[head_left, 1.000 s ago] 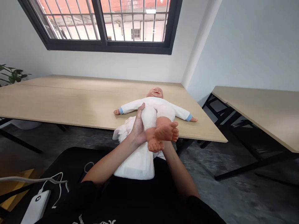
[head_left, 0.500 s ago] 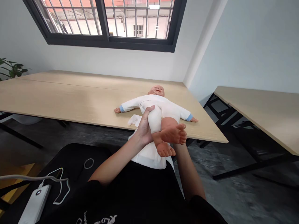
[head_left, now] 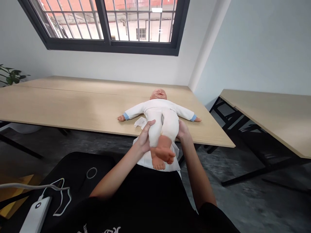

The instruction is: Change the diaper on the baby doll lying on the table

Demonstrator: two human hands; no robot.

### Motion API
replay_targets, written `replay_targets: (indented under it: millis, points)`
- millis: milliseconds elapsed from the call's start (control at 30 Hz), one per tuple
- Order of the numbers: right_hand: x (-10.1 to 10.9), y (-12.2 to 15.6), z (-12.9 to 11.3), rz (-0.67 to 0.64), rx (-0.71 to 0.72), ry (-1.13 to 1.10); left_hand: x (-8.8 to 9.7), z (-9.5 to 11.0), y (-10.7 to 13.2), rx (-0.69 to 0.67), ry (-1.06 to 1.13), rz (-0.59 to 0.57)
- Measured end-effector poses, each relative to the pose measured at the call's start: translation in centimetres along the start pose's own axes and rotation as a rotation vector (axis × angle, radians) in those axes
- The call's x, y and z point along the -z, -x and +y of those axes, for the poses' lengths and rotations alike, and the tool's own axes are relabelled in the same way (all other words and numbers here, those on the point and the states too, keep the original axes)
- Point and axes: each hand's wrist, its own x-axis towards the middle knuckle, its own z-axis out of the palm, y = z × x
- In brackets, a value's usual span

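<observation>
A baby doll (head_left: 161, 113) in a white suit with blue cuffs lies on its back at the table's front edge, arms spread and bare feet toward me. My left hand (head_left: 145, 137) grips the leg on the left, thumb on top. Around the outer side of the other leg is my right hand (head_left: 183, 130), its fingers partly hidden beneath. Under the legs, a white diaper-like sheet (head_left: 143, 159) hangs past the table edge to my lap. A small white piece (head_left: 140, 122) of the same look pokes out beside the doll's hip.
The wooden table (head_left: 73, 103) runs left below a barred window. A second table (head_left: 267, 113) stands to the right across a gap. On a black chair (head_left: 77, 181) at my left lie a white power bank (head_left: 36, 213) with a cable and a bead bracelet (head_left: 91, 172).
The doll's legs have come lower and to the left, lying closer together. My right hand, hidden behind the feet before, now shows at the outer side of the leg.
</observation>
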Motion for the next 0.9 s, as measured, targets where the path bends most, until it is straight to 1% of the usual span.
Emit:
replay_targets:
  millis: [100, 233, 367, 467, 533, 600, 733, 767, 800, 833, 900]
  points:
    - [0.3, 0.9, -0.7, -0.064, -0.077, -0.11, 1.8, -0.7, 0.1, 0.017, -0.007, -0.005]
    - [-0.3, 2.4, -1.0, -0.02, -0.127, -0.213, 3.0, -1.3, -0.1, 0.062, 0.011, -0.068]
    - [-0.3, 5.6, -0.6, 0.03, -0.031, -0.178, 3.3, -1.0, 0.1, 0.166, -0.018, -0.143]
    - [0.0, 8.0, -0.4, 0.066, 0.037, -0.103, 3.3, -0.5, 0.7, 0.162, -0.077, -0.139]
    - [-0.1, 8.6, -0.3, 0.092, 0.068, -0.076, 3.3, 0.0, 1.3, 0.131, -0.141, -0.101]
    - [-0.4, 8.3, -0.3, 0.133, 0.092, -0.064, 3.3, 0.7, 1.9, 0.042, -0.232, -0.025]
    - [-1.2, 6.2, -0.1, 0.118, 0.219, -0.04, 3.8, 3.0, 1.9, -0.317, -0.419, 0.234]
    - [-1.3, 5.8, 0.0, 0.111, 0.25, -0.036, 4.0, 3.6, 1.7, -0.378, -0.444, 0.295]
    - [-1.4, 5.4, 0.0, 0.111, 0.271, -0.034, 4.2, 4.1, 1.5, -0.405, -0.455, 0.34]
    - [-1.4, 5.1, 0.1, 0.116, 0.283, -0.035, 4.5, 4.5, 1.2, -0.404, -0.452, 0.363]
    - [-1.5, 4.8, 0.3, 0.11, 0.291, -0.047, 5.0, 5.2, 0.6, -0.326, -0.4, 0.351]
